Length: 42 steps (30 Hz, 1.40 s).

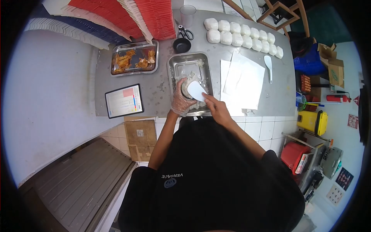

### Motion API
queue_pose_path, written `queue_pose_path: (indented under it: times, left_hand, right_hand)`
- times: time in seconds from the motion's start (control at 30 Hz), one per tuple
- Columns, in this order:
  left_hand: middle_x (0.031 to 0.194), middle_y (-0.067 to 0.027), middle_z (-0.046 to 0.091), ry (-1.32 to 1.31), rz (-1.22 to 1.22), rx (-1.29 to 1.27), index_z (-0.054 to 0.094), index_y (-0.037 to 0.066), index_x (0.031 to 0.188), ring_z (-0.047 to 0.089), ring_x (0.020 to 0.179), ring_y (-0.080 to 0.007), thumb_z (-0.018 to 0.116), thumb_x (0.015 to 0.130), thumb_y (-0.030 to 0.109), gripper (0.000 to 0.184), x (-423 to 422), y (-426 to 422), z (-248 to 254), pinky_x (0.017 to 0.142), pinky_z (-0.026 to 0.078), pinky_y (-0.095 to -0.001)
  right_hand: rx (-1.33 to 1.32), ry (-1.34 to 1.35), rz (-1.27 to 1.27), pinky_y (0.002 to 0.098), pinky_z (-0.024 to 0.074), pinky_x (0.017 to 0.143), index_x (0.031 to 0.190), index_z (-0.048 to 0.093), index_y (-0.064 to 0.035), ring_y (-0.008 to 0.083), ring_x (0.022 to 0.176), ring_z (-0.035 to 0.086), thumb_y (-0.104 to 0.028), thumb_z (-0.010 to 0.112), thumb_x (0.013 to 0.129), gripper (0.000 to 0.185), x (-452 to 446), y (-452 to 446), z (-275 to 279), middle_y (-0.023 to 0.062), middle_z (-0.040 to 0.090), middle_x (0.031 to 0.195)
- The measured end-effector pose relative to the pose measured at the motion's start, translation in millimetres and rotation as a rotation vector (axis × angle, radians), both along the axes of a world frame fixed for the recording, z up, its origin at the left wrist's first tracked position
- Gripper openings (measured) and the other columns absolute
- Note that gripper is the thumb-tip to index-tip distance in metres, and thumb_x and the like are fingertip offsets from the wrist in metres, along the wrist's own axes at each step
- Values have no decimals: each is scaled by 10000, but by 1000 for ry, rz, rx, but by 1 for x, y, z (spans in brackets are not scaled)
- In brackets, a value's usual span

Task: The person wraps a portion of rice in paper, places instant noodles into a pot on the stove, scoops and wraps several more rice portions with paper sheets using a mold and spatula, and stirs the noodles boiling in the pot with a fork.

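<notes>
My left hand (181,101), in a clear plastic glove, curls round a small dark-edged bowl of rice (186,84) above the metal tray. Most of that bowl is hidden by the glove and the paddle. My right hand (215,106) is bare and closed on the handle of a white rice paddle (196,91). The paddle's broad blade lies over the bowl, close to the left fingers. Under both hands, the metal tray (210,65) holds loose white rice, with clumps at its far right corner.
Left on the metal table stand a tray of browned food (157,58) and a tablet (124,101). Behind are a black bowl (181,45), scissors (184,33) and a clear cup (188,15). White paper sheets (243,83), a white spoon (268,67) and wrapped white bundles (236,40) lie right.
</notes>
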<state>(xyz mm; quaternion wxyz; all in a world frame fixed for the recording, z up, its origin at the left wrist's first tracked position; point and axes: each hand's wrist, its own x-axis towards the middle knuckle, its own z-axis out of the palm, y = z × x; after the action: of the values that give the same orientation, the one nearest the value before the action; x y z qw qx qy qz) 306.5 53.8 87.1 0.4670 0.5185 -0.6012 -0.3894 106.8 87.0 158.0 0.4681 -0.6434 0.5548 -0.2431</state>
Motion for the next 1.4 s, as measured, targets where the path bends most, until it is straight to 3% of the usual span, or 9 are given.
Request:
queue_pose_path:
  times: [0.13,0.27,0.33,0.43,0.67,0.73,0.93,1.0,1.4]
  left_hand:
    - [1293,-155,493,-83,-37,-61,385,80,1339,503,1202,-306,894,512,181,976,3,2,4,1034,403,-385]
    - [1275,-155,496,-27,-49,24,401,61,1316,504,1200,-313,888,489,184,967,4,10,-10,1040,403,-386]
    - [1307,-168,481,66,-55,105,375,51,1357,488,1226,-315,884,484,183,1019,-1,13,-11,1056,389,-381]
    - [1384,-207,433,-96,-60,-44,277,31,1445,437,1289,-347,873,483,166,1140,2,3,6,1091,361,-382]
    - [1324,-187,475,-102,-43,16,323,37,1406,478,1234,-347,868,477,159,1085,2,15,-16,1061,390,-404]
    - [1283,-171,498,-136,-13,30,321,53,1403,501,1198,-334,878,483,163,1080,3,23,-16,1036,412,-405]
    - [1251,-169,485,106,117,139,321,72,1372,533,1122,-329,890,513,174,1036,-2,36,-55,997,430,-401]
    - [1250,-163,489,76,163,109,327,63,1366,529,1130,-320,891,508,176,1032,-2,33,-34,999,428,-400]
    - [1251,-147,477,-42,137,128,337,54,1345,499,1174,-267,891,588,242,956,10,36,-20,1020,406,-378]
  right_hand:
    - [130,212,62,367,494,855,1252,598,-79,329,986,659,-236,538,981,319,5,-13,21,215,651,1118]
    - [86,-172,163,322,488,861,1207,632,-65,245,951,659,-266,533,983,317,-24,-41,10,179,681,1062]
    - [134,-43,-88,341,492,857,1208,625,-51,302,959,661,-256,512,991,320,-16,-40,25,205,668,1072]
    - [23,119,28,404,505,785,1212,617,-56,424,902,637,-241,505,988,311,12,-16,34,246,646,1052]
    - [-167,6,131,418,516,745,1168,649,-79,398,837,654,-260,528,975,291,-3,-32,12,199,671,1016]
    - [162,208,169,422,522,743,1178,642,-83,394,820,658,-250,526,974,288,12,-14,34,203,675,971]
    - [-247,-48,131,448,519,708,1184,637,-77,411,760,656,-217,535,969,276,-3,-6,-15,241,663,897]
    - [58,96,14,438,514,754,1160,640,-46,417,843,647,-203,527,971,271,5,3,2,240,662,971]
    - [94,-30,182,365,495,871,1207,620,-37,317,999,654,-269,482,999,341,4,-31,-26,189,673,1087]
